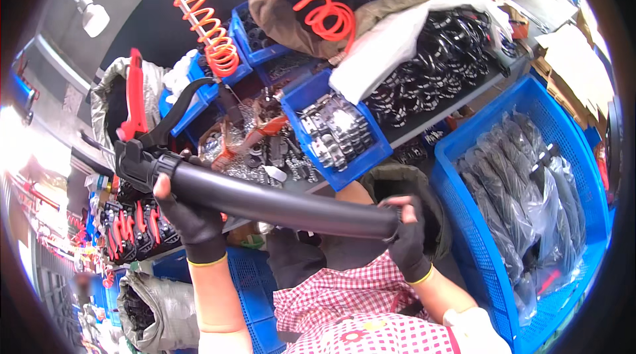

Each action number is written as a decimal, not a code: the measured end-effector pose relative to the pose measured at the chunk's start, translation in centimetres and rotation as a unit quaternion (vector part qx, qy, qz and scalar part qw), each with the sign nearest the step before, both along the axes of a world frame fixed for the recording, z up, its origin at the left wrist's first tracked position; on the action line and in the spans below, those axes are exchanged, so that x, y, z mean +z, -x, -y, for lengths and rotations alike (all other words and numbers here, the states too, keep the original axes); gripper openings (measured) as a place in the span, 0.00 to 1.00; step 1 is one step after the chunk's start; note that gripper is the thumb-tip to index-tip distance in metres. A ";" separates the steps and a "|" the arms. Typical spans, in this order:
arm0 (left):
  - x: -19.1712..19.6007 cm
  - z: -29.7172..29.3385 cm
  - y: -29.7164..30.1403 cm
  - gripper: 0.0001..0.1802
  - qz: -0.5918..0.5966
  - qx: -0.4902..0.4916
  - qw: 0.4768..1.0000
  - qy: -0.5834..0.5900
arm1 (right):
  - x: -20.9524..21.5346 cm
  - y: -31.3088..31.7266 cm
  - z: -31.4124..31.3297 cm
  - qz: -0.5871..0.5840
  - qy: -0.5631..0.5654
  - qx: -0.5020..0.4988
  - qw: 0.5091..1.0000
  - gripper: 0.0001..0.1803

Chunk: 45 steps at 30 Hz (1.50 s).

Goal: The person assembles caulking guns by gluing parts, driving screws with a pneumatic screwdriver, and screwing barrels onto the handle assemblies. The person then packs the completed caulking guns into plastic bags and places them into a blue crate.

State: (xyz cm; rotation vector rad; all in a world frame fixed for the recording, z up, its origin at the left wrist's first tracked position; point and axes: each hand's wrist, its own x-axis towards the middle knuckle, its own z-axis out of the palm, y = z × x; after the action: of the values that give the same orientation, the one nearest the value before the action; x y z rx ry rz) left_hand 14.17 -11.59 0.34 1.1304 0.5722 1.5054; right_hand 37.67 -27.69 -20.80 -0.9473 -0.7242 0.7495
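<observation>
A long black plastic tube (278, 205) lies slantwise across the middle, its left end higher than its right. At its left end sits a black fitting (134, 165), with a black curved arm (175, 118) and a red lever (134, 95) standing up beside it. My left hand (195, 218), in a black glove with bare fingertips, grips the tube just below the fitting. My right hand (407, 238), gloved the same way, is closed round the tube's right end. Some fingers of both hands are hidden behind the tube.
Beyond the tube, a blue bin (377, 152) holds metal parts. Loose black parts (430, 62) pile up on the bench. A large blue basket (457, 221) of plastic-wrapped dark parts stands at right. Coiled orange hoses (205, 29) hang overhead. Red-and-black parts (136, 228) are stacked at left.
</observation>
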 end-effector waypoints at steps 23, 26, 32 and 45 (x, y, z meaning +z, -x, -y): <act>2.1 7.2 2.2 0.54 -0.576 -0.381 0.723 -0.028 | 7.2 0.8 -1.1 -0.002 0.076 0.715 0.695 0.19; 2.1 7.2 1.9 0.52 -0.571 -0.388 0.723 -0.034 | 7.5 -0.5 -2.2 0.096 0.098 0.755 0.642 0.23; 3.9 9.2 0.9 0.47 -0.639 -0.295 0.701 -0.112 | 11.0 -3.5 -1.4 0.361 -0.057 0.521 0.771 0.37; 3.7 9.5 -2.0 0.54 -0.676 -0.197 0.701 -0.109 | 17.2 -2.2 -3.1 0.542 -0.195 -0.213 0.789 0.13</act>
State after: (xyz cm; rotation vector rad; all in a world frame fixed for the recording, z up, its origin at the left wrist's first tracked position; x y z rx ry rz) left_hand 16.14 -21.09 4.01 2.3226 1.0118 0.1075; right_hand 39.82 -24.56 -3.58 -1.0578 -1.5208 -0.4494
